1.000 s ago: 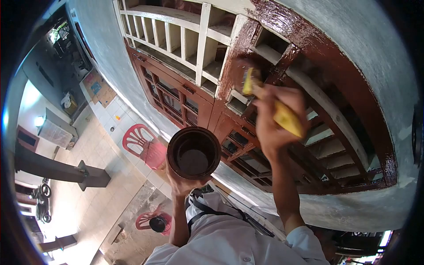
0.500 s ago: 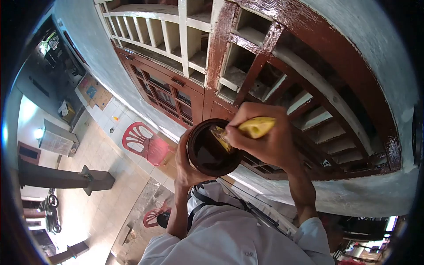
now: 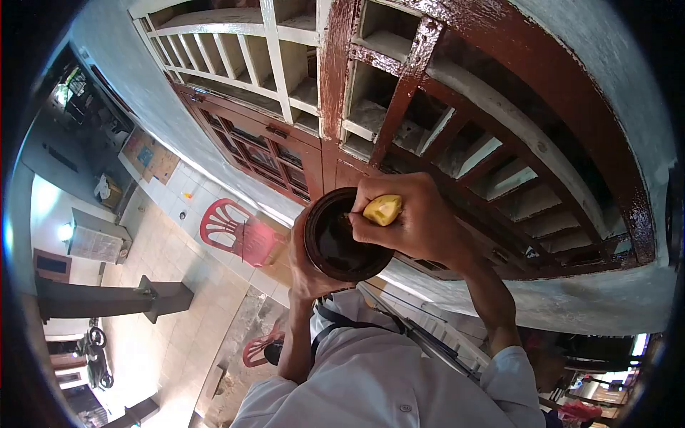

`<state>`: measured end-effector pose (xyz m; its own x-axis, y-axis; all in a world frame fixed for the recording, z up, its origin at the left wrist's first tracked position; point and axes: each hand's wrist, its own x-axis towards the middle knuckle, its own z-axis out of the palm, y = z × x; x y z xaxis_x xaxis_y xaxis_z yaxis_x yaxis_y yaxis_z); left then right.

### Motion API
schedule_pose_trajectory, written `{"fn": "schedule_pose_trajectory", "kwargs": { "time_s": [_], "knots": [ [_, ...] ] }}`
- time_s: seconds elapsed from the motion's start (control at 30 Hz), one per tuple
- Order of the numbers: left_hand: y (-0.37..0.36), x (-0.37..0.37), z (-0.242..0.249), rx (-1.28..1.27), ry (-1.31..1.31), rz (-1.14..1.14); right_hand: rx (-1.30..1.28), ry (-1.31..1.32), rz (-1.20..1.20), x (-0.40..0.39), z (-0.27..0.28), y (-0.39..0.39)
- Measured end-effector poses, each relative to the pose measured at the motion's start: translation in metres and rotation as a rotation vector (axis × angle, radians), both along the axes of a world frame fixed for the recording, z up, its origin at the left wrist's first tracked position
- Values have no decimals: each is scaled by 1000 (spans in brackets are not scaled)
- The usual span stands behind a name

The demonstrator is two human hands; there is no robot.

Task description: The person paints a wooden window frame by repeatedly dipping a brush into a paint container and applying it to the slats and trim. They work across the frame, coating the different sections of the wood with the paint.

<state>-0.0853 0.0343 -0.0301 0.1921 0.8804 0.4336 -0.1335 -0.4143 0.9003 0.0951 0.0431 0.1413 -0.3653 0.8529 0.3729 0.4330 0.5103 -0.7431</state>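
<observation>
My left hand (image 3: 303, 267) is wrapped round the side of a round can of dark brown paint (image 3: 335, 246), holding it in front of my chest. Over the can's right rim, my right hand (image 3: 414, 217) grips a paintbrush (image 3: 383, 210) by its yellow handle. The brush's bristles point down into the can and are mostly hidden by my fingers and the rim. Just beyond is a wooden vent frame (image 3: 399, 118), partly coated in glossy brown and partly pale.
Brown panelled doors (image 3: 260, 153) and a pale slatted grille (image 3: 228, 57) stand ahead. A red plastic chair (image 3: 246, 235) is on the tiled floor below left. Light blue wall (image 3: 571, 303) borders the frame. A grey pillar (image 3: 107, 298) is farther left, and a ladder (image 3: 442, 335) stands beneath me.
The brush has gone deeper into the can, its handle now more upright and end-on. My right hand has moved slightly left. The whole view has shifted a little.
</observation>
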Motion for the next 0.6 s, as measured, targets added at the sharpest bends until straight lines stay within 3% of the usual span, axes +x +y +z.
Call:
{"fn": "schedule_pose_trajectory", "kwargs": {
  "time_s": [0.1,0.2,0.4,0.5,0.6],
  "knots": [
    [0,-1,-8,-19,7,9,-39,76,-28,11,0,-1],
    [2,-2,-9,-34,-24,-25,-321,320,-133,19,5,-9],
    [5,0,-7,-56,-60,-76,-254,628,-204,22,-19,-10],
    [5,6,6,-36,-58,-72,-187,530,-238,25,-26,-12],
    [7,7,5,-20,12,-58,-233,645,-320,20,-28,-15]
  ]
}}
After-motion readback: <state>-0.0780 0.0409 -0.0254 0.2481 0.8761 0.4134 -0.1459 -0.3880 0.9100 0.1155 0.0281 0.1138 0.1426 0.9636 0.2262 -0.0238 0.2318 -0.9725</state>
